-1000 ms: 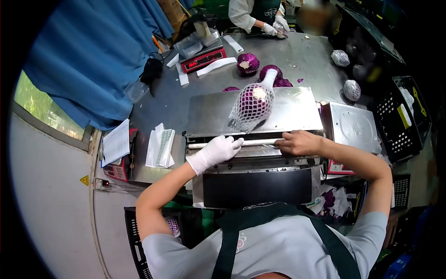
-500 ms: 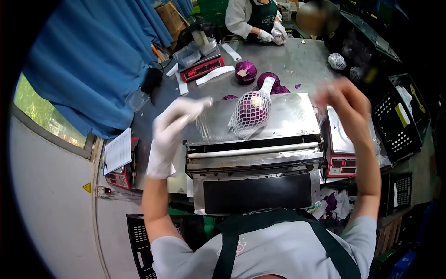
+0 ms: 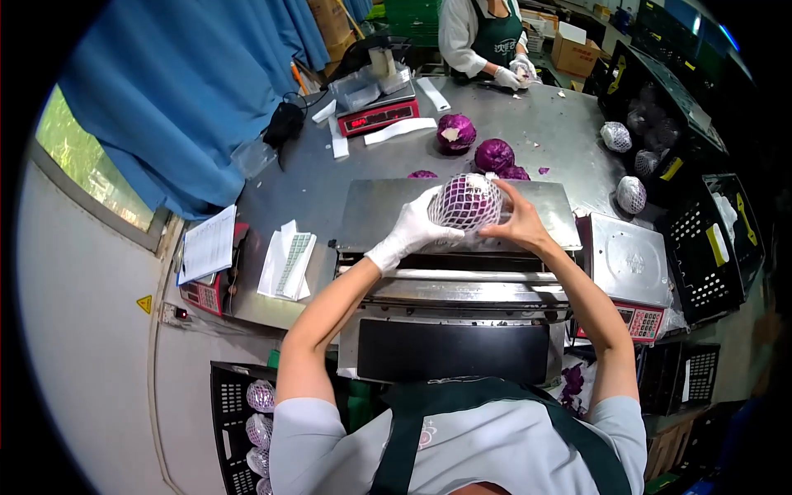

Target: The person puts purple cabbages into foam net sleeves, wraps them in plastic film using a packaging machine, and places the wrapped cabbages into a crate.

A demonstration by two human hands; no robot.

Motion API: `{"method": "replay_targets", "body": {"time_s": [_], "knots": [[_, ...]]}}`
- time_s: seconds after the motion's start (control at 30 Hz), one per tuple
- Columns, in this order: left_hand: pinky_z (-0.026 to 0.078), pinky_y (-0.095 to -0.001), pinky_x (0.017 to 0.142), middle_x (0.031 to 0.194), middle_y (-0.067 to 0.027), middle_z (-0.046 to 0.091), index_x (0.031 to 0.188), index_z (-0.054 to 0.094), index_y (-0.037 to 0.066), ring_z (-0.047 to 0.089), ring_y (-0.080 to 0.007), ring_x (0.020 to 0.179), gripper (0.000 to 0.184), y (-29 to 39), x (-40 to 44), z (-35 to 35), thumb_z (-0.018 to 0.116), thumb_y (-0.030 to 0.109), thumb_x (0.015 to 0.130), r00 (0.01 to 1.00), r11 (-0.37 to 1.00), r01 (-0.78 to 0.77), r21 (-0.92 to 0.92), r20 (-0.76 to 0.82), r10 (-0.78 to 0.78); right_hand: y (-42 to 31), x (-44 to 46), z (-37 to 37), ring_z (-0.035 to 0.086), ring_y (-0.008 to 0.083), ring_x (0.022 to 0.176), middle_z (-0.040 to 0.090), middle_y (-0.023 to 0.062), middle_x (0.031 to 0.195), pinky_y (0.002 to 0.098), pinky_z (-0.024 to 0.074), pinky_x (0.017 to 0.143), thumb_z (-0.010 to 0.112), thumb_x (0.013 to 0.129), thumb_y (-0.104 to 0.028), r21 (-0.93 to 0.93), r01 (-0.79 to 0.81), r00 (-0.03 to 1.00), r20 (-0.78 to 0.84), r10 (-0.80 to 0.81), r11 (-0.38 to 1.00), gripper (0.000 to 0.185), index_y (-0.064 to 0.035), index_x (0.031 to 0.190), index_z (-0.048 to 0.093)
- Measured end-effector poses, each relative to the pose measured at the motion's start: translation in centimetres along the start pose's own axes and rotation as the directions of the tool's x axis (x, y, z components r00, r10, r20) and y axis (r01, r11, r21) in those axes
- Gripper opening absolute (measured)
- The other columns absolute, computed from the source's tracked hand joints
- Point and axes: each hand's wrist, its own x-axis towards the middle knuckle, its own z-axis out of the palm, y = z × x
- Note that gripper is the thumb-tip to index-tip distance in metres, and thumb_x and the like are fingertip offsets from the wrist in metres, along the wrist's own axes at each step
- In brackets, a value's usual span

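A red cabbage in a white foam net [image 3: 467,202] is between my two hands, above the metal top of a wrapping machine [image 3: 371,206]. My left hand [image 3: 417,227], in a white glove, cups its left side. Bare, my right hand [image 3: 521,221] grips the right side with thumb and fingers. A shiny fold, perhaps clear film, shows under the cabbage near my right thumb. Behind the machine lie bare red cabbages [image 3: 494,155] [image 3: 456,133]. The machine's white roller [image 3: 478,274] and black pad [image 3: 454,350] are nearer my body.
Red scales stand at the back [image 3: 378,117], the right [image 3: 631,264] and the left [image 3: 202,293]. Labels [image 3: 289,262] lie left of the machine. Netted cabbages [image 3: 631,195] sit at right beside black crates [image 3: 701,239]. A co-worker [image 3: 487,41] handles something across the table.
My hands have come together from both sides onto the netted cabbage, which was lying on the machine top. Its net tail no longer sticks up. The view has shifted slightly.
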Motion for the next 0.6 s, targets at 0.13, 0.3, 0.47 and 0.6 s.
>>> {"method": "replay_targets", "body": {"time_s": [0.13, 0.3, 0.47, 0.6], "knots": [[0.050, -0.0262, 0.077, 0.099, -0.0107, 0.063, 0.113, 0.055, -0.004, 0.060, -0.0130, 0.088, 0.064, 7.1, -8.6, -1.5, 0.077, 0.036, 0.068, 0.992, 0.999, 0.024, -0.023, 0.126, -0.020, -6.6, -7.8, 0.0, 0.064, 0.0188, 0.076, 0.065, 0.0164, 0.080, 0.0301, 0.0512, 0.064, 0.079, 0.063, -0.042, 0.091, -0.214, 0.970, 0.141, 0.200, 0.973, 0.083, 0.0035, 0.123, 0.043], [0.053, -0.0239, 0.055, 0.090, -0.0110, 0.063, 0.106, 0.060, 0.001, 0.062, -0.0137, 0.069, 0.062, 5.0, -19.6, 1.3, 0.057, 0.057, 0.080, 0.357, 0.327, 0.929, -0.170, 0.642, -0.678, -4.6, -17.3, 5.0, 0.063, 0.0184, 0.061, 0.061, 0.0162, 0.077, 0.0267, 0.0515, 0.046, 0.059, 0.083, -0.048, 0.209, -0.820, 0.527, 0.636, 0.563, 0.532, 0.067, 0.0139, 0.105, 0.048], [0.047, -0.0299, 0.075, 0.106, -0.0111, 0.058, 0.122, 0.049, 0.012, 0.056, -0.0157, 0.091, 0.079, 2.9, -20.3, 2.6, 0.021, 0.074, 0.081, 0.259, 0.251, 0.960, -0.125, 0.739, -0.622, -1.3, -19.7, 6.7, 0.061, 0.0163, 0.059, 0.061, 0.0141, 0.075, 0.0263, 0.0509, 0.051, 0.057, 0.086, -0.043, 0.095, -0.920, 0.330, 0.711, 0.620, 0.381, 0.057, 0.0121, 0.101, 0.054], [0.050, -0.0290, 0.064, 0.081, -0.0116, 0.064, 0.093, 0.062, 0.002, 0.061, -0.0168, 0.074, 0.077, 0.9, -24.3, 2.9, 0.019, 0.066, 0.088, 0.489, 0.441, 0.872, -0.214, 0.434, -0.756, -3.5, -24.7, 5.2, 0.054, 0.0111, 0.061, 0.061, 0.0053, 0.070, 0.0253, 0.0436, 0.057, 0.068, 0.079, -0.021, -0.017, -0.166, 0.923, 0.349, 0.161, 0.986, 0.028, 0.0030, 0.091, 0.061]]}}
